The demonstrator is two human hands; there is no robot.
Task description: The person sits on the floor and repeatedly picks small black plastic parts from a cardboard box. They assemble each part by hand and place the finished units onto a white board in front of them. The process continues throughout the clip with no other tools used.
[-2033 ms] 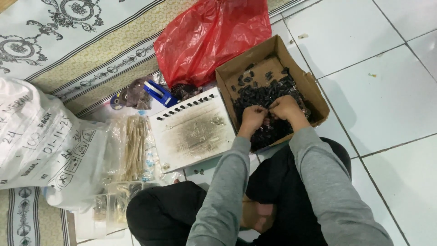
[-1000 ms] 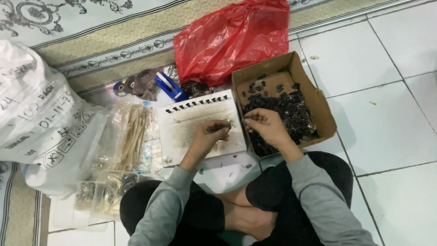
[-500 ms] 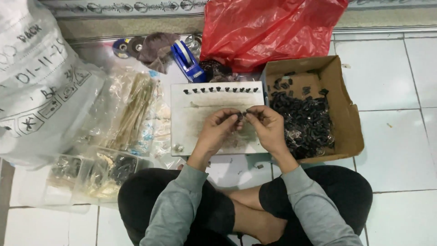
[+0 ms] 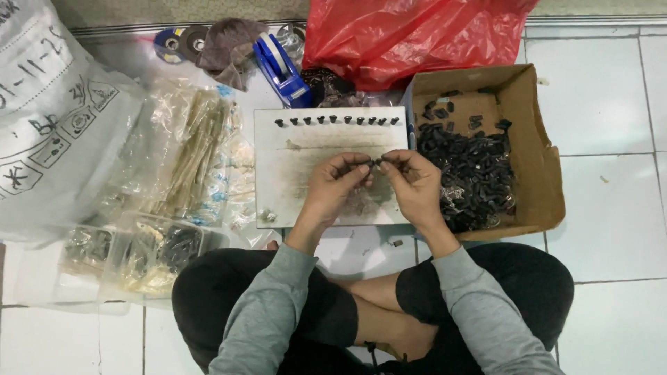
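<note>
From where I watch, the far left is taken up by a big white sack [image 4: 48, 118], then clear bags of pale sticks [image 4: 198, 149] and some clear plastic tubs [image 4: 139, 253] on the tiled floor [image 4: 604, 118]. Next comes the white board [image 4: 299, 173], lying flat in front of the crossed legs, with a row of small black pieces [image 4: 337, 120] standing along its far edge. Over the middle of that board my left hand [image 4: 333, 187] has its grip pinched down to the fingertips, and it meets the right hand [image 4: 413, 184] tip to tip. Between them sits one small black part [image 4: 375, 162], long axis running left to right, each grip closed on one end as far as I can tell; it is too small to be sure how it splits. Both hands are equally near it. Right of them, just beside the right hand, the cardboard box [image 4: 538, 167] holds a heap of black parts [image 4: 472, 177]. Behind lie a blue tape dispenser [image 4: 281, 69] and a red plastic bag [image 4: 410, 35].
</note>
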